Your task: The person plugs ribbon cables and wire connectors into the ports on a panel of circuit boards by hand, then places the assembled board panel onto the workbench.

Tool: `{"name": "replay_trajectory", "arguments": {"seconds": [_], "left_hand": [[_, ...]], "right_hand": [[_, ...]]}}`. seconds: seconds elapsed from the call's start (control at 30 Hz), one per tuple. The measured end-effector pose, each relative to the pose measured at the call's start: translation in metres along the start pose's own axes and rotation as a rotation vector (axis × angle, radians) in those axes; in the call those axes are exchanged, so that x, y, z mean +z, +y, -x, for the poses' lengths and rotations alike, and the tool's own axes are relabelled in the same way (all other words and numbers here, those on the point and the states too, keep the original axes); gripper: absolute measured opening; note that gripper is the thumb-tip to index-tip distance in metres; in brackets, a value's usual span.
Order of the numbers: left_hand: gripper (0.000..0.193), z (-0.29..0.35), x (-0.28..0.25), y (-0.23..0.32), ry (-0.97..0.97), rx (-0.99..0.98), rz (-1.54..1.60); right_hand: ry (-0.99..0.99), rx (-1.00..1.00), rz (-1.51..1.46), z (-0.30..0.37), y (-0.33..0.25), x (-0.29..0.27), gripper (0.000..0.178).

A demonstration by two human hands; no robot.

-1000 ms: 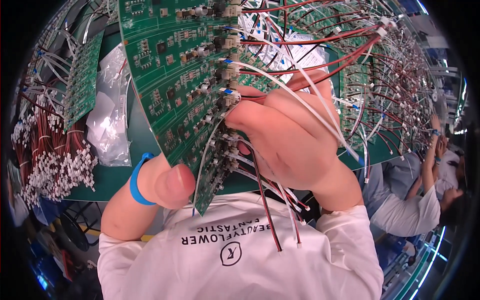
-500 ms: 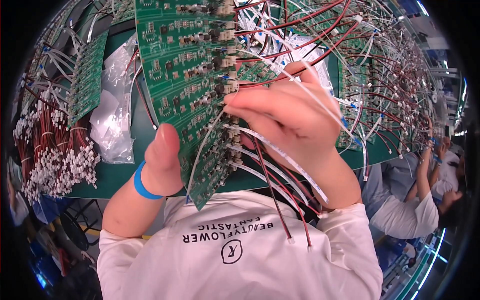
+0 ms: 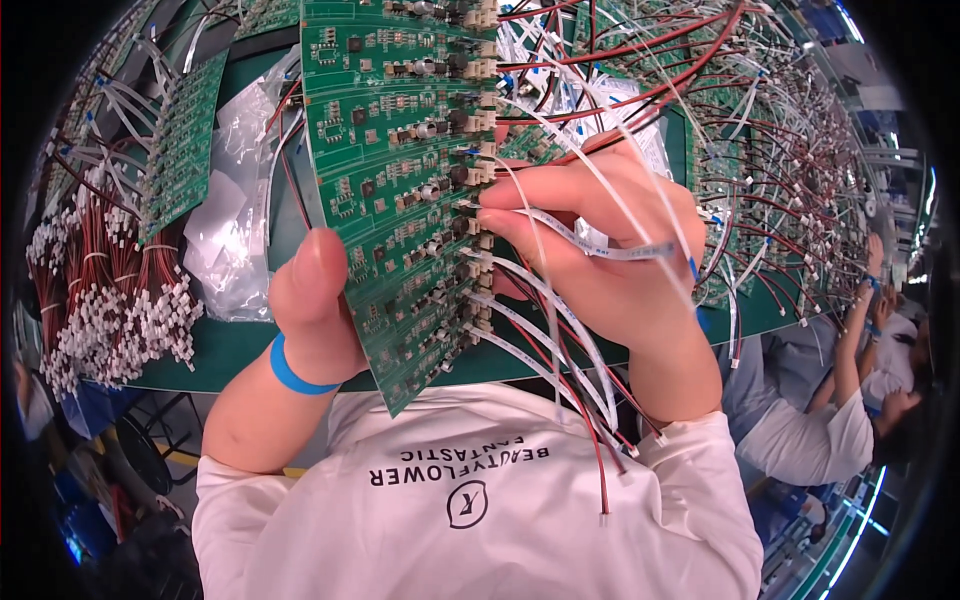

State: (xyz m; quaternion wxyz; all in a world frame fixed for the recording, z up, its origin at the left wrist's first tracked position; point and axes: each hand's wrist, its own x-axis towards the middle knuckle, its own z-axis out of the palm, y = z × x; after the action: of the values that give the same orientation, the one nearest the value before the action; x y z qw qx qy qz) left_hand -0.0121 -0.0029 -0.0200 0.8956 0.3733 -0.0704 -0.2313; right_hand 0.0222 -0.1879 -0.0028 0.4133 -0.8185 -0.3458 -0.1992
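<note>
A long green circuit board panel [image 3: 385, 235], tilted on edge, stands in front of me. My left hand [image 3: 312, 290], with a blue band at the wrist, holds its left side; the thumb shows and the other fingers are hidden behind the panel. Cream connectors [image 3: 484, 175] line the panel's right edge. My right hand [image 3: 610, 215] has thumb and forefinger pinched at one of them, on the end of a white flat ribbon cable [image 3: 590, 244]. Whether that end sits in the connector I cannot tell. Other white ribbon cables [image 3: 545, 290] and red-black wires [image 3: 590, 430] hang from the lower connectors.
Bundles of red-black wires with white plugs [image 3: 110, 290] lie at the left, beside another wired board [image 3: 185, 140]. A clear plastic bag [image 3: 235, 240] rests on the green table [image 3: 240, 355]. Many wired boards [image 3: 740, 170] cover the right side. Other people [image 3: 800, 410] sit further right.
The panel and my left hand have shifted slightly right. A white cable that hung across the panel's lower face has left it. My right fingers now pinch a ribbon cable by the connectors.
</note>
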Motion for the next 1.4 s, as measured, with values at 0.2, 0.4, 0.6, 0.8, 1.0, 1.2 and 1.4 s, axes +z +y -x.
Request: {"name": "replay_trajectory", "arguments": {"seconds": [0.2,0.4,0.6,0.8,1.0,1.2,1.4], "left_hand": [[0.085,0.001,-0.005,-0.010,-0.126,0.075,0.335],[0.084,-0.002,0.000,-0.009,-0.063,0.028,0.186],[0.083,-0.003,0.006,-0.007,0.005,-0.013,0.035],[0.083,-0.003,0.010,-0.005,0.077,-0.051,-0.117],[0.083,-0.005,0.009,-0.003,0.134,-0.080,-0.243],[0.070,-0.014,0.003,-0.002,0.059,0.068,0.412],[0.077,-0.015,-0.001,0.014,0.032,-0.018,0.345]], "right_hand": [[-0.082,-0.112,0.018,-0.003,-0.003,0.000,0.017],[-0.080,-0.178,0.084,0.000,0.002,0.004,0.021],[-0.056,-0.216,0.092,0.001,0.003,0.007,0.022],[-0.058,-0.154,0.117,0.002,0.000,0.005,0.021],[-0.041,-0.148,0.121,0.005,0.003,0.006,0.023],[-0.125,-0.052,-0.064,-0.006,0.004,-0.010,0.028],[-0.364,0.356,-0.429,-0.012,0.027,-0.057,0.012]]}}
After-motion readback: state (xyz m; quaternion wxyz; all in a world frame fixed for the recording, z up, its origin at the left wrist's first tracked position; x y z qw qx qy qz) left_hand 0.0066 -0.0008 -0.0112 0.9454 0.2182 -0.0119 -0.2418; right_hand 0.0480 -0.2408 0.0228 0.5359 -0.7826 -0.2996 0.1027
